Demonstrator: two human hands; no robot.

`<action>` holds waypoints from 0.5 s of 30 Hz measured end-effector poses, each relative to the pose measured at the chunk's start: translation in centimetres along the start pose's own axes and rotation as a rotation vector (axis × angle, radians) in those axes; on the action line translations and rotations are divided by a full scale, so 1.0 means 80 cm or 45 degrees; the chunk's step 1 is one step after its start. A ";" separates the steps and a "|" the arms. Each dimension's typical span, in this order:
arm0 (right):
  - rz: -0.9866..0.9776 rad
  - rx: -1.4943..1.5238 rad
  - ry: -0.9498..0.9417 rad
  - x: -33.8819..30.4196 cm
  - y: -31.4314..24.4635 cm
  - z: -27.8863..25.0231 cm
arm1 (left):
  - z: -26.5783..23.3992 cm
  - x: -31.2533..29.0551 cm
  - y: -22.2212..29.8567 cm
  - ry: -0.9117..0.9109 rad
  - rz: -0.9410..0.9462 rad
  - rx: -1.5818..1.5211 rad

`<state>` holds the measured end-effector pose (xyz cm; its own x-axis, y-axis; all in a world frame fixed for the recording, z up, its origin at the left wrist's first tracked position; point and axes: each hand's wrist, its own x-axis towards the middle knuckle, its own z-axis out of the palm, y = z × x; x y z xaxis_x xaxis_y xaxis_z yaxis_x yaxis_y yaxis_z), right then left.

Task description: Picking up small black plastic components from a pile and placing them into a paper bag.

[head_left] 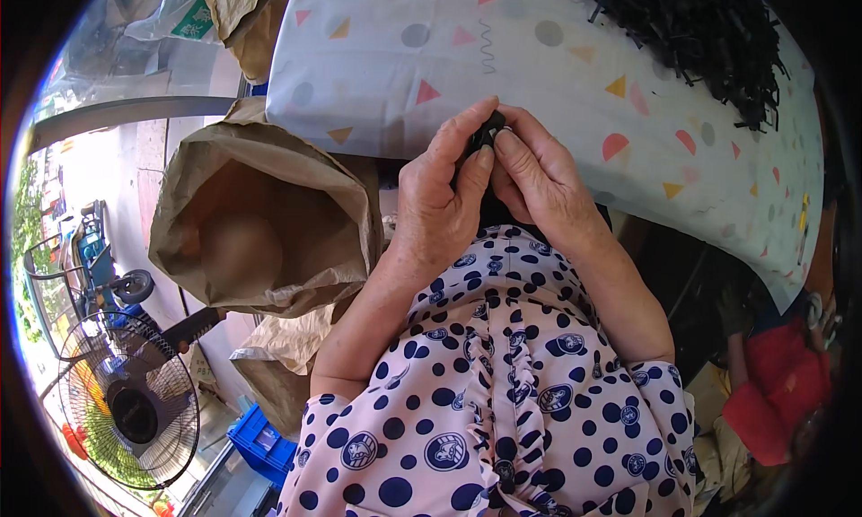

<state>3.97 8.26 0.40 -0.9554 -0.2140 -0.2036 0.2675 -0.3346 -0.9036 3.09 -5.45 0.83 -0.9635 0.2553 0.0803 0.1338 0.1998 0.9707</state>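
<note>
Both my hands meet in front of my chest, by the near edge of the cloth-covered table [386,122]. My left hand [444,180] pinches a small black piece [486,133] between thumb and fingers. My right hand [543,171] closes on the same piece from the other side, thumb tip beside the left thumb. The fingers cover most of it, so its exact kind cannot be told. On the table's far right lies a heap of thin black strip-like pieces [691,37].
An open brown paper sack [265,221] stands left of my left forearm, with more crumpled brown paper [287,342] below it. A standing fan [135,409] and a blue crate [260,441] are at lower left. Someone in red [777,391] is at the right.
</note>
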 end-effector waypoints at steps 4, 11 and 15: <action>-0.005 -0.054 -0.012 0.000 -0.002 0.008 | -0.004 -0.005 0.000 0.032 0.042 0.020; -0.071 -0.082 -0.022 -0.013 -0.009 0.017 | -0.007 -0.017 0.008 0.036 0.076 -0.041; -0.099 -0.090 -0.041 -0.017 -0.009 0.021 | -0.005 -0.022 0.011 0.088 0.180 0.085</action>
<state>5.28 7.21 1.98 -0.9681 -0.2199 -0.1203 0.1819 -0.2859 -0.9408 4.80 -6.13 1.63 -0.9474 0.2197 0.2327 0.2821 0.2297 0.9315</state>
